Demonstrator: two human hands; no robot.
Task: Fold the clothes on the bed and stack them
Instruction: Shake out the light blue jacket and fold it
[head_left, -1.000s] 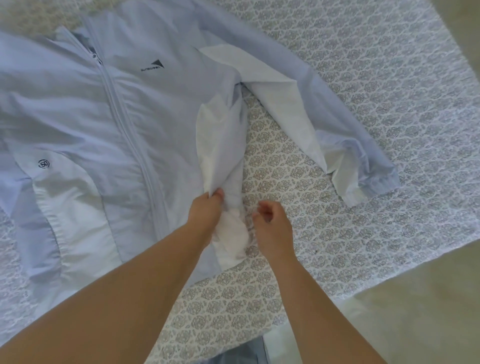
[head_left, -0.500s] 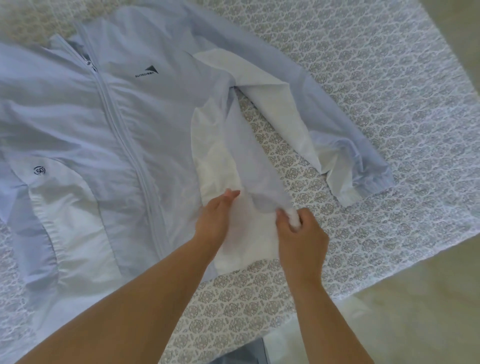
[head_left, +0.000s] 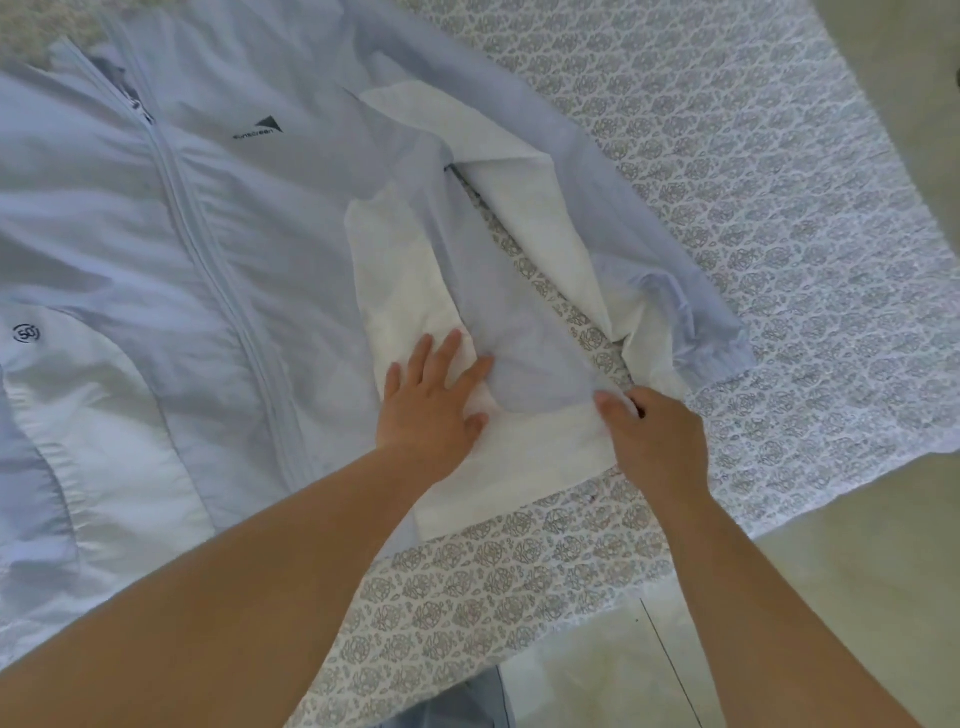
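On the patterned bed (head_left: 753, 208), left hand (head_left: 431, 400) presses the jacket (head_left: 208, 249) (fingers flat); right hand (head_left: 654, 441) pinches its hem.

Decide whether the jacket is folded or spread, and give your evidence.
Spread. The jacket lies flat, zipped, on the bedspread, sleeve out; left hand presses it, right hand pinches the hem.

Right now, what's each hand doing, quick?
Left hand: open, fingers spread, pressing flat on the jacket.
Right hand: closed, pinching the jacket's hem corner.
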